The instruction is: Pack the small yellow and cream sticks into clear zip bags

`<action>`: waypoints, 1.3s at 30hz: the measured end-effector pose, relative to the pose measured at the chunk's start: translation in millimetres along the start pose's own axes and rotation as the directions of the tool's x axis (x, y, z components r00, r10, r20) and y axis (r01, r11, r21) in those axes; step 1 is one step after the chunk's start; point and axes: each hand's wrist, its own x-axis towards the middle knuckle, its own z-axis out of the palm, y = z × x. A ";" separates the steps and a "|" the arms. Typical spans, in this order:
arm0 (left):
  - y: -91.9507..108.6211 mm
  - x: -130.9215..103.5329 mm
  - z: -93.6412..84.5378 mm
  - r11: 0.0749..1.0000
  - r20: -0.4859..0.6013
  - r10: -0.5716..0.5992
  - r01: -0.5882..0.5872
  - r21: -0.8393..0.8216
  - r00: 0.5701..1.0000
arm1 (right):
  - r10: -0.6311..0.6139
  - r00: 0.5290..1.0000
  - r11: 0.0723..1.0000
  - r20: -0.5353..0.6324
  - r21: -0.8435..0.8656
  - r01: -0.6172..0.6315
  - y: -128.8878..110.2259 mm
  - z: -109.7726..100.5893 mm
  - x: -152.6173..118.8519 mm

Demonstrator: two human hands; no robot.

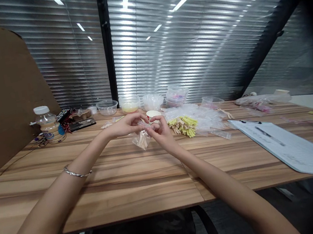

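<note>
We hold a small clear bag (142, 138) up over the tabletop (125, 181), both hands pinching its top edge. Our left hand (125, 126) grips the left side of the mouth between thumb and fingers, and our right hand (160, 131) grips the right side, fingers closed on the plastic. Pale little sticks already sit in the bottom of the bag, so filling looks done or close to it; whether the mouth is pressed closed we cannot tell. Just beyond the hands stands a paper cup (153, 114). A pile of yellow and pale sticks (183, 124) lies loose to the right beside a heap of empty bags (204, 119), so plenty seems left.
</note>
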 end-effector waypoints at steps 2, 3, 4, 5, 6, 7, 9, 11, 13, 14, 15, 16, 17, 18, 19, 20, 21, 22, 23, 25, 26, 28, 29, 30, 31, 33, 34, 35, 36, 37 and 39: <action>0.9 0.3 0.1 1.000 0.002 0.010 -0.010 0.021 1.000 | -0.003 1.000 1.000 -0.001 0.000 0.003 -0.4 0.3 0.0; 0.9 0.5 0.2 0.999 0.001 0.015 -0.015 0.029 1.000 | -0.007 1.000 1.000 -0.001 0.000 0.007 -0.7 0.4 0.0; 0.7 0.5 0.3 0.999 -0.001 0.020 -0.020 0.036 1.000 | -0.012 1.000 1.000 -0.002 -0.003 0.012 -0.9 0.5 0.0; 0.1 0.6 0.5 0.999 -0.004 0.026 -0.026 0.042 1.000 | -0.016 1.000 1.000 -0.002 -0.007 0.016 -1.0 0.5 -0.1; -0.7 0.5 0.8 0.998 -0.006 0.032 -0.031 0.047 0.999 | -0.019 1.000 1.000 -0.002 -0.014 0.019 -1.0 0.5 -0.1; -1.5 0.4 1.0 0.998 -0.007 0.035 -0.035 0.050 0.999 | -0.022 1.000 1.000 -0.003 -0.022 0.022 -0.9 0.4 -0.2; -3.3 0.3 1.6 0.998 -0.004 0.035 -0.035 0.053 0.999 | -0.028 1.000 0.999 -0.002 -0.038 0.027 -0.3 0.2 -0.1; -4.7 0.3 1.8 0.998 -0.001 0.028 -0.028 0.057 1.000 | -0.035 0.999 0.998 0.002 -0.045 0.035 0.4 -0.2 0.0; -5.6 0.7 1.8 0.997 -0.002 0.030 -0.029 0.074 1.000 | -0.041 0.999 0.998 0.005 -0.045 0.041 1.2 -0.5 0.0; -6.0 0.9 1.7 0.996 -0.004 0.034 -0.034 0.088 0.999 | -0.042 0.999 0.998 0.008 -0.044 0.042 1.6 -0.7 0.0; -6.3 1.2 1.5 0.994 -0.007 0.038 -0.037 0.102 0.999 | -0.041 0.999 0.998 0.011 -0.042 0.041 2.0 -0.9 0.0; -6.7 1.4 1.4 0.993 -0.009 0.039 -0.037 0.114 0.999 | -0.039 0.999 0.998 0.015 -0.041 0.040 2.4 -1.1 -0.2; -7.1 1.6 1.3 0.992 -0.010 0.036 -0.034 0.121 0.999 | -0.036 0.999 0.999 0.021 -0.039 0.037 2.9 -1.2 -0.3; -7.6 1.7 1.3 0.992 -0.011 0.030 -0.029 0.124 0.999 | -0.033 0.999 0.999 0.026 -0.036 0.034 3.4 -1.3 -0.4; -8.0 1.8 1.3 0.992 -0.009 0.023 -0.022 0.123 1.000 | -0.030 0.999 0.999 0.030 -0.033 0.031 4.0 -1.3 -0.5; -8.5 1.8 1.4 0.993 -0.010 0.018 -0.017 0.119 1.000 | -0.028 0.999 0.999 0.033 -0.028 0.029 4.5 -1.3 -0.6; -8.8 1.7 1.5 0.993 -0.011 0.016 -0.014 0.114 1.000 | -0.027 0.999 0.999 0.034 -0.019 0.028 4.9 -1.1 -0.7; -8.9 1.5 1.6 0.994 -0.014 0.017 -0.016 0.106 1.000 | -0.025 0.999 1.000 0.035 -0.009 0.025 5.3 -0.9 -0.7; -8.7 1.3 1.8 0.995 -0.017 0.021 -0.019 0.097 1.000 | -0.022 0.999 1.000 0.038 0.003 0.022 5.5 -0.7 -0.7; -7.5 0.6 2.3 0.997 -0.021 0.032 -0.030 0.076 0.999 | -0.013 0.999 1.000 0.048 0.023 0.012 5.6 -0.2 -0.8; -6.4 0.2 2.6 0.997 -0.024 0.037 -0.035 0.068 0.999 | -0.010 0.998 0.999 0.054 0.032 0.008 5.5 -0.1 -0.9; -4.0 -0.7 3.2 0.998 -0.031 0.036 -0.034 0.061 0.999 | -0.008 0.998 0.999 0.070 0.045 0.005 5.2 0.1 -1.1; -2.9 -0.9 3.4 0.998 -0.031 0.030 -0.029 0.058 0.999 | -0.010 0.997 0.999 0.077 0.050 0.006 5.1 0.2 -1.2; -2.0 -1.0 3.5 0.998 -0.032 0.026 -0.024 0.055 0.999 | -0.012 0.997 0.998 0.081 0.056 0.007 5.0 0.3 -1.3; -1.4 -1.0 3.6 0.998 -0.034 0.024 -0.022 0.056 0.999 | -0.012 0.997 0.998 0.080 0.061 0.007 4.9 0.5 -1.3; -1.4 -0.3 3.1 0.997 -0.049 0.035 -0.032 0.071 0.998 | -0.003 0.998 0.997 0.064 0.077 -0.002 4.8 1.0 -1.1; -1.9 0.2 2.7 0.996 -0.063 0.047 -0.041 0.083 0.997 | 0.008 0.998 0.996 0.057 0.090 -0.013 4.8 1.2 -0.9; -2.9 0.8 2.1 0.994 -0.078 0.059 -0.051 0.094 0.995 | 0.022 0.998 0.994 0.054 0.104 -0.027 4.8 1.4 -0.7; -4.0 1.3 1.4 0.993 -0.088 0.068 -0.059 0.099 0.994 | 0.037 0.998 0.992 0.058 0.115 -0.044 4.8 1.3 -0.4; -5.3 1.6 0.8 0.993 -0.098 0.072 -0.063 0.097 0.993 | 0.051 0.997 0.991 0.065 0.117 -0.059 4.9 1.2 -0.1; -7.3 1.8 -0.3 0.994 -0.135 0.074 -0.062 0.094 0.988 | 0.065 0.995 0.994 0.079 0.083 -0.072 5.1 0.2 0.6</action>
